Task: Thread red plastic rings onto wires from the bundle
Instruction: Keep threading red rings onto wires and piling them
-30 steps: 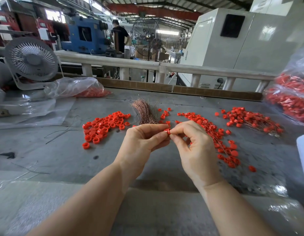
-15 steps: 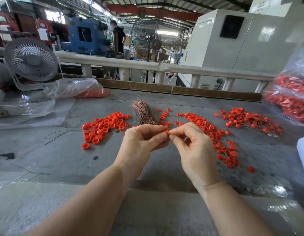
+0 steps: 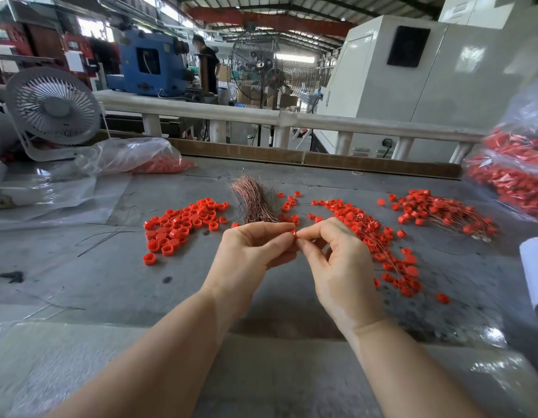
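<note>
Both hands, left hand (image 3: 249, 251) and right hand (image 3: 340, 260), still pinch one red ring (image 3: 293, 232); I see threading unfinished.

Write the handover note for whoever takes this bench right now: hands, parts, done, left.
Left hand: pinching a red ring at its fingertips, above the table.
Right hand: grip pinched at the same ring; the wire itself is too thin to see.
Wire bundle: lying just beyond the hands.
Loose rings: pile to the left of the bundle.
Done: threaded rings on wires spread to the right, with another batch further right.
Left: finish this ring, then work through the left pile and the bundle.
</note>
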`<state>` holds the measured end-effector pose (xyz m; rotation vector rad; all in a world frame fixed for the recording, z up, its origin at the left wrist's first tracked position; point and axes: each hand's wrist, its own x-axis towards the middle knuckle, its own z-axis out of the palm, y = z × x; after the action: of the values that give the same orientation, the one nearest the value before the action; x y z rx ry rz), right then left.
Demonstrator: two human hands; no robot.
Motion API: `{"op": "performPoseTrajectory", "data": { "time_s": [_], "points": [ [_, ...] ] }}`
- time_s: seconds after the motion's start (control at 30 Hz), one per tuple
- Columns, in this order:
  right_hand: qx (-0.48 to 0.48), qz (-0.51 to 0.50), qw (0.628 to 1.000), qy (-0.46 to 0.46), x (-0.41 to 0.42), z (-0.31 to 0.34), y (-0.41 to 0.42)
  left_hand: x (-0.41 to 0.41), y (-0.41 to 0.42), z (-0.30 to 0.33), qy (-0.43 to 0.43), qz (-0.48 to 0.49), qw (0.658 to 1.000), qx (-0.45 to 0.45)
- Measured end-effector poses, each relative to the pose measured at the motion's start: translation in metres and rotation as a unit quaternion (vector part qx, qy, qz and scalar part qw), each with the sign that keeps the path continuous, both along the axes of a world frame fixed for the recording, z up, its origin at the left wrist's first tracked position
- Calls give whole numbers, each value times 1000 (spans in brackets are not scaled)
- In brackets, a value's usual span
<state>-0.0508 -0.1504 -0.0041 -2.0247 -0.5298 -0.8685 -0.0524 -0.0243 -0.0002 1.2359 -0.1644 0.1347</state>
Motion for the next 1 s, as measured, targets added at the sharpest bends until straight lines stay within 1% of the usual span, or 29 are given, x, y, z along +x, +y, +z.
{"op": "performPoseTrajectory", "data": {
  "time_s": [0.2,0.47,0.53,0.63,0.73,0.83,0.93,1.0],
  "points": [
    [-7,9,1000,23,-1,2,1,2,2,0,32,-12,999,-40],
    [49,22,994,98,-2,4,0,2,3,1,70,-46,994,-72],
    [69,9,993,97,0,4,0,2,2,1,80,-43,994,-64],
    [69,-47,994,77,3,3,-4,2,2,0,99,-19,993,-68],
    [40,-116,990,75,4,1,-8,2,2,-1,109,-5,992,-68],
    [-17,-198,975,102,6,-1,-11,2,1,-1,117,0,991,-66],
    [-85,-243,951,172,7,-3,-12,2,1,-2,122,-1,991,-61],
    [-137,-250,931,227,7,-4,-13,2,1,-2,123,-2,991,-58]
  ]
}}
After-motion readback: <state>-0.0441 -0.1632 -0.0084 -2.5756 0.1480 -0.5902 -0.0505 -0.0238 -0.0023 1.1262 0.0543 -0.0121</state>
